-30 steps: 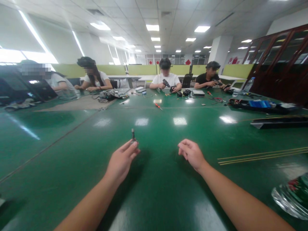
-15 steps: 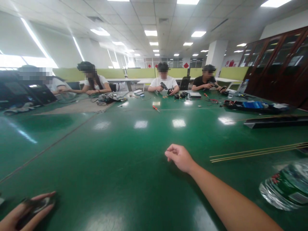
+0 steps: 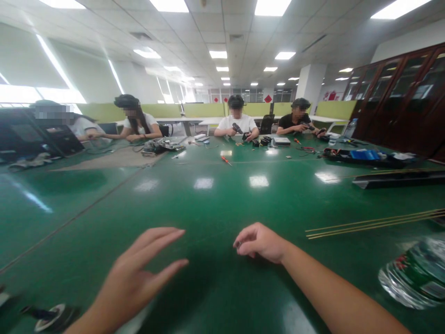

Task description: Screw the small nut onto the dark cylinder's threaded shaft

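Note:
My left hand [image 3: 146, 262] is over the green table [image 3: 194, 204], left of centre, its fingers and thumb spread with nothing between them. To its right, my right hand [image 3: 259, 242] is closed in a pinch on a small metallic piece [image 3: 238, 245] that shows at the fingertips; its shape is too small to make out. A gap separates the two hands. By my left wrist, at the lower left edge, lies a round object with a pale rim [image 3: 52, 317] and a dark stem.
A large water bottle [image 3: 417, 273] lies at the right, with thin yellow rods [image 3: 368, 223] beyond it. Farther off are a screwdriver [image 3: 226, 160], a black tray with blue items [image 3: 368, 155] and several people across the table, one holding a drill [image 3: 237, 128].
My left hand has let go of the round object at the lower left and moved right, opening toward my right hand. The small piece now shows in my right fingertips.

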Demonstrator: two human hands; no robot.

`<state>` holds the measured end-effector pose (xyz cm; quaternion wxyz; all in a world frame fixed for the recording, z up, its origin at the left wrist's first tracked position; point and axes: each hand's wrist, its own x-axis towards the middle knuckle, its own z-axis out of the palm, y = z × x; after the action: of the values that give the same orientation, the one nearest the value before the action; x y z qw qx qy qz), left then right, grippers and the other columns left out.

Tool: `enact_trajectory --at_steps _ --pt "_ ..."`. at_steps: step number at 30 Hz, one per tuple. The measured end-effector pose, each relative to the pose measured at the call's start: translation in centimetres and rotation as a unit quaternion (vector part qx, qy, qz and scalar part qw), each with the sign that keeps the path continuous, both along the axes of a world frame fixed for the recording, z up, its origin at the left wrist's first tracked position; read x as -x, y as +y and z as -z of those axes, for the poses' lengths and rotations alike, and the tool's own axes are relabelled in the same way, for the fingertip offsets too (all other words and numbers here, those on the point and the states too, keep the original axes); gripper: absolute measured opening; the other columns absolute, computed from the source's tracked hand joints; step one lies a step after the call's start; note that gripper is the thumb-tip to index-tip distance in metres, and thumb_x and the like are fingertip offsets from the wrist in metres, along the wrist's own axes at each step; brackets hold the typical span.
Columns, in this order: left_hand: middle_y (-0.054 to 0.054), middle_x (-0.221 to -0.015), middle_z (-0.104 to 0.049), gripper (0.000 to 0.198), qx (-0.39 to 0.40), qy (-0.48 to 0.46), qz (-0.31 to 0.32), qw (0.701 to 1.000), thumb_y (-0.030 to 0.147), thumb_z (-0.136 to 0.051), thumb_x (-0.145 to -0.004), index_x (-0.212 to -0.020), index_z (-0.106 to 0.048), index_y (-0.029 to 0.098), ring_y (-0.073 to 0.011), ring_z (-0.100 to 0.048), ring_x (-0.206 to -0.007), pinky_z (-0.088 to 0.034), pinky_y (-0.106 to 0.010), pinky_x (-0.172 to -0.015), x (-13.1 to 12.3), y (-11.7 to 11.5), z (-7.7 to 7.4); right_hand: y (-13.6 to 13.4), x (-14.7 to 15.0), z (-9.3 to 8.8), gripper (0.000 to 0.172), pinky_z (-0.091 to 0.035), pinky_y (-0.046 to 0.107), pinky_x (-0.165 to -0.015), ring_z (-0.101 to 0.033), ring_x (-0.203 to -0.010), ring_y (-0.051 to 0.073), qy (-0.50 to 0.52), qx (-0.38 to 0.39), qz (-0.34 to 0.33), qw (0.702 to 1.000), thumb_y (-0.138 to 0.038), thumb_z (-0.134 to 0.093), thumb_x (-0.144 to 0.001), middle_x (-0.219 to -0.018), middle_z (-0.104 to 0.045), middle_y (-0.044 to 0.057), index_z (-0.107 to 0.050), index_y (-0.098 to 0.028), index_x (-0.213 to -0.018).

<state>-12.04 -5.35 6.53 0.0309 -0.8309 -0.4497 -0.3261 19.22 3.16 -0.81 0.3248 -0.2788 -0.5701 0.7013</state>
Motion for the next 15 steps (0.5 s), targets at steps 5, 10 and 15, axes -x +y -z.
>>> enact_trajectory --at_steps 5,10,15 --pt "-0.008 -0.126 -0.064 0.042 0.116 0.001 0.208 0.971 0.035 -0.074 -0.084 -0.125 -0.066 0.034 -0.0253 -0.060 -0.115 -0.051 -0.040 -0.098 -9.5 3.8 0.5 -0.3 -0.2 -0.4 0.037 -0.031 0.019 -0.044 -0.045 -0.046 0.006 -0.013 -0.002 -0.076 0.997 -0.034 -0.089 -0.057 -0.062 -0.065 0.000 -0.078 -0.011 -0.083" --pt "-0.010 -0.102 -0.073 0.016 0.160 -0.117 0.272 0.942 0.026 -0.070 -0.087 -0.101 -0.077 0.026 -0.0234 -0.067 -0.095 -0.054 -0.037 -0.084 -12.4 4.7 0.4 0.2 -0.5 -0.5 0.035 -0.030 0.018 -0.043 -0.047 -0.048 0.006 0.020 0.016 -0.090 0.996 -0.036 -0.089 -0.055 -0.064 -0.066 0.000 -0.075 -0.010 -0.075" --pt "-0.004 -0.094 -0.075 0.014 0.154 -0.174 0.066 0.970 0.033 -0.074 -0.080 -0.093 -0.077 0.028 -0.0245 -0.068 -0.089 -0.056 -0.034 -0.083 -8.3 2.6 -1.3 0.6 -0.6 -0.1 0.049 -0.032 0.017 -0.044 -0.055 -0.056 0.009 0.031 0.038 -0.083 0.995 -0.039 -0.088 -0.059 -0.074 -0.070 0.005 -0.075 -0.011 -0.097"
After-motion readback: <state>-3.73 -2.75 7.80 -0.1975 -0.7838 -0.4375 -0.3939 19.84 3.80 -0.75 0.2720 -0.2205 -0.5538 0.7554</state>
